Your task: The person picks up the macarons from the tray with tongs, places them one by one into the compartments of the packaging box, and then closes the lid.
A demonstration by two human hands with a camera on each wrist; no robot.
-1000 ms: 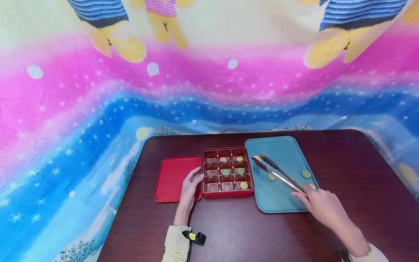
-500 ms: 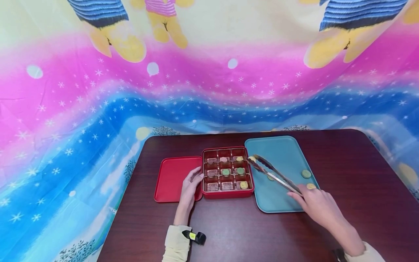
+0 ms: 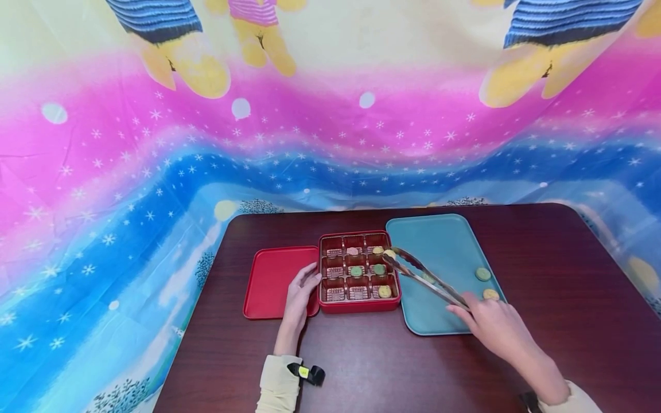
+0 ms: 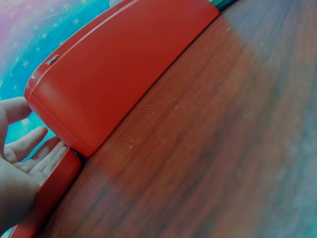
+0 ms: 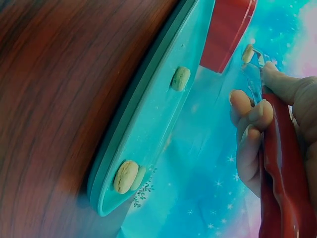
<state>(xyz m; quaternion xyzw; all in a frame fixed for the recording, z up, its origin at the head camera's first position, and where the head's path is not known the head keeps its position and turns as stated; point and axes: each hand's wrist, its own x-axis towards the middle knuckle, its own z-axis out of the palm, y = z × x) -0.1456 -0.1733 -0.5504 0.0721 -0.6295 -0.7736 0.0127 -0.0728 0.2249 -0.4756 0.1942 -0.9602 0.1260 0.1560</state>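
Observation:
In the head view my right hand (image 3: pixel 498 327) grips a pair of tongs (image 3: pixel 427 282). A yellow macaron (image 3: pixel 389 253) is pinched at their tips, over the right rim of a red box (image 3: pixel 360 308). The right wrist view shows the tongs' red handle (image 5: pixel 282 163) under my curled fingers. Inside the box, a brown divided insert holds a pink macaron (image 3: pixel 352 252) and a yellow one at the back, two green ones in the middle row, and a yellow one at front right. My left hand (image 3: pixel 298 298) rests its loosely bent fingers against the box's left side.
Right of the box lies a teal tray (image 3: pixel 439 229) bearing a green macaron (image 3: pixel 482 274), a yellow macaron (image 3: pixel 490 294) and another green one partly behind the tongs. A red lid (image 3: pixel 273 275) lies under my left hand. Patterned cloth hangs behind the table (image 3: pixel 372 367).
My right hand has moved left with the tongs, carrying the yellow macaron from above the tray to the box's right rim. My left hand and the box have stayed put.

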